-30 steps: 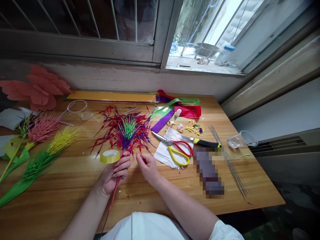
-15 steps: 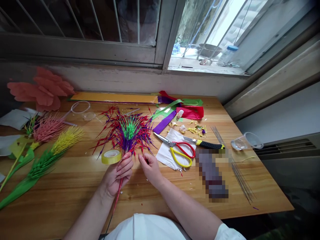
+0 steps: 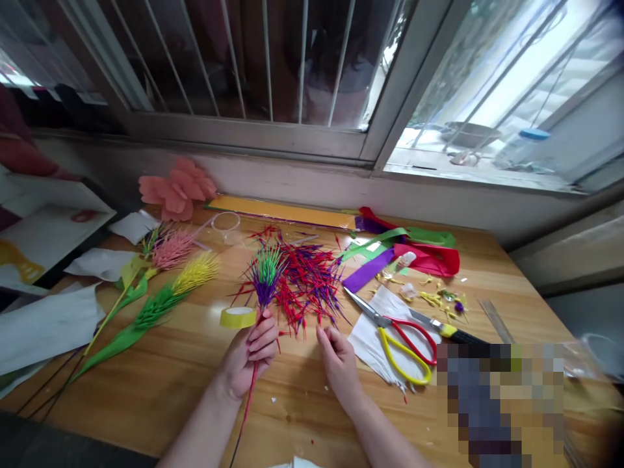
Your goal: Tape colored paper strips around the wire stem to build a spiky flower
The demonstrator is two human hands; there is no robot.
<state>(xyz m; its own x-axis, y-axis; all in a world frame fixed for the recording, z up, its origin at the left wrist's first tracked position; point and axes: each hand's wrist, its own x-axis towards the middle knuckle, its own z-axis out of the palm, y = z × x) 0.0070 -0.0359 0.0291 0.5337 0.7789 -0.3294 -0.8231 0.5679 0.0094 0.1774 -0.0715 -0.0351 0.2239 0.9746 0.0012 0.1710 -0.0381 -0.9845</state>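
Observation:
My left hand [image 3: 256,354] is closed around the red-wrapped stem of an artificial wheat ear [image 3: 266,276], green at its tip and purple lower down. The ear stands upright, its thin wire end hanging below my wrist. Close beside that hand is a roll of clear yellow tape [image 3: 237,317]. My right hand [image 3: 338,357] is held over the wood with thumb and fingers pinched together; whatever sits in the pinch is too small to make out. A red tip shows just above the thumb. Behind both hands spreads a pile of red and purple paper spikes [image 3: 309,279].
Scissors [image 3: 390,325] and a utility knife [image 3: 458,335] lie on a white tissue [image 3: 373,325] at the right. Crepe paper strips [image 3: 368,270] are at the back. Finished wheat ears [image 3: 156,309] and a pink paper flower [image 3: 178,188] lie left. A blurred patch covers the lower right.
The view has swung left, bringing more of the table's left side into sight. My left hand still grips the wheat ear, and my right hand is still pinched, now slightly farther from it.

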